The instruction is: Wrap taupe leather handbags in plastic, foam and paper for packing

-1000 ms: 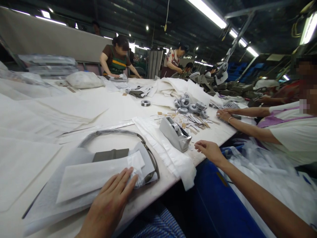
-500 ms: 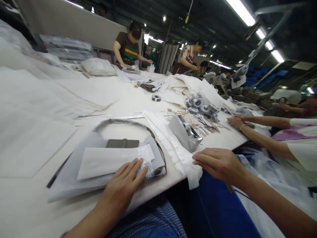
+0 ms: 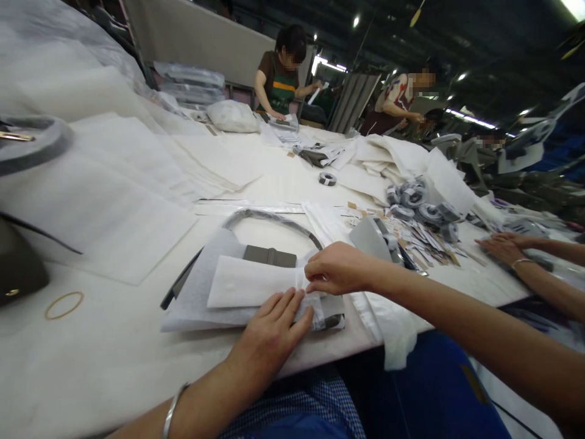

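On the white tabletop (image 3: 137, 341): bag (image 3: 269, 255) laid flat near the edge, partly covered by folded wrap (image 3: 242, 283), strap (image 3: 274, 217) arched on the far side
Left hand (image 3: 276, 329): palm down, fingers straight and side by side, pressed on wrap, nothing seen gripped
Right hand (image 3: 338, 268): fingertips brought together at the wrap's right end; whether anything is pinched cannot be told
Wrap risk: fold could be sprung loose if left-hand pressure is lifted; thin sheet could be torn if tugged hard
Bag risk: could be slid off line by uneven pressing
Tape dispenser (image 3: 370, 235): partly hidden just beyond the right hand, could be knocked by it
Surface: strewn with paper sheets (image 3: 114, 207), coiled rolls (image 3: 414, 194), loose tags (image 3: 420, 244); rubber band (image 3: 64, 316) left apart; padding strip (image 3: 402, 347) draped over the edge
Room: dim, lit by scattered lamps (image 3: 356, 22); co-workers (image 3: 281, 82) seen beyond, another person's hands (image 3: 503, 244) at right
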Motion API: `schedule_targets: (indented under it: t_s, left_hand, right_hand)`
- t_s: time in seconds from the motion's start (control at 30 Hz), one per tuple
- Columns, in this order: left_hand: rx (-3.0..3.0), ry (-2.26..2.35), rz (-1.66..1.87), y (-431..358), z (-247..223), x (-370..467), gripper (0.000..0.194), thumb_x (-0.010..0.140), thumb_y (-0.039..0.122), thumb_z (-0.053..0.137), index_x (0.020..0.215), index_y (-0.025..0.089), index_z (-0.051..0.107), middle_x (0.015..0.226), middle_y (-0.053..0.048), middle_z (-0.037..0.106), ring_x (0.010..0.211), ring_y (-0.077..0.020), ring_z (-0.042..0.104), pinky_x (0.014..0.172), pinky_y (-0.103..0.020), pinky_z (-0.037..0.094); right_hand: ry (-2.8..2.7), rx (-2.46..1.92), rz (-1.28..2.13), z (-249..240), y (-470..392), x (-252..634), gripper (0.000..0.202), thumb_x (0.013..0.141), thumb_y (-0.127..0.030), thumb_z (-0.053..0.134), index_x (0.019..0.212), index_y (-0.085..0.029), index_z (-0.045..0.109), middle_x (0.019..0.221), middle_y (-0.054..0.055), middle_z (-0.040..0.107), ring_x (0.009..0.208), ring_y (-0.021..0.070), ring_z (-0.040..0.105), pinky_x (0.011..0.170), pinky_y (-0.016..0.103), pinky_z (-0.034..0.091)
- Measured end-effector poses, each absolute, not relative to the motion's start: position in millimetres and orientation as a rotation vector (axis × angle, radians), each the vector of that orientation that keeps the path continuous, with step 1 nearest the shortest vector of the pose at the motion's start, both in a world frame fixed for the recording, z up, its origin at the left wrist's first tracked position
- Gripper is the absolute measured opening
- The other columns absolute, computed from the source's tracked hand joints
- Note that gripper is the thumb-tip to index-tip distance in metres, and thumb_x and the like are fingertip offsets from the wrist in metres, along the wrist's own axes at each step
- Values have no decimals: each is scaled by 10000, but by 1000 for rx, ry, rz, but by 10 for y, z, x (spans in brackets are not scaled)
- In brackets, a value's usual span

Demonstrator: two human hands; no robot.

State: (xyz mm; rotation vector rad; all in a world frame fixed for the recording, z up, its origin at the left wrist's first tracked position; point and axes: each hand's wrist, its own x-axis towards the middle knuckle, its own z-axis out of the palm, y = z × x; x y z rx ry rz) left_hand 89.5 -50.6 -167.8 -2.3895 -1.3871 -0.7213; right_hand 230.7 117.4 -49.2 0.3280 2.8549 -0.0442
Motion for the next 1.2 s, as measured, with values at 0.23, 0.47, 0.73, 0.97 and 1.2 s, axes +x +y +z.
schedule_targets:
  t_s: [0.23, 0.47, 0.73, 0.97, 1.2]
  left_hand:
    - [-2413, -1417, -753, -519, -1687, 895, 278, 1011, 211, 435, 1245, 159, 575, 1368, -190, 571, 1278, -290, 550, 1063, -417, 433]
    - [-2448, -1416, -737, -526, -1657, 886, 324, 1037, 213, 343, 1245, 162, 587, 1450, -115, 521, 1303, -251, 514, 1085, -387, 391]
    - [-2408, -1414, -777, -520, -1719, 908, 318, 1032, 226, 389, 1263, 168, 601, 1400, -82, 579, 1294, -234, 516, 1064, -380, 399]
    - [-2391, -1473, -754, -545, -1753, 928, 338, 1010, 195, 418, 1300, 196, 592, 1409, -57, 576, 1292, -230, 526, 1056, -383, 424]
    - [-2346, -1428, -722, -546, -1754, 909, 370, 1008, 171, 386, 1315, 202, 590, 1435, -26, 555, 1312, -211, 507, 1043, -357, 446]
  right_hand:
    - [2662, 199, -24, -579, 1411, 1932, 116, 825, -394, 708, 816, -298, 771, 763, -3, 755, 727, 179, 650, 556, 271, 275]
    - [2540, 191, 81, -603, 1408, 1712, 132, 730, -407, 797, 786, -288, 790, 713, 5, 744, 685, 178, 647, 546, 261, 285]
    - [2547, 215, 179, -576, 1441, 1633, 348, 721, -585, 765, 793, -245, 791, 718, 51, 747, 692, 206, 662, 564, 267, 318]
    - [2599, 547, -64, -782, 1921, 1726, 496, 560, -709, 786, 709, -237, 763, 659, 23, 720, 658, 198, 636, 591, 271, 360]
    - [2829, 933, -90, -811, 2012, 2010, 200, 883, -321, 628, 969, -201, 762, 1017, 98, 762, 945, 256, 672, 729, 295, 434]
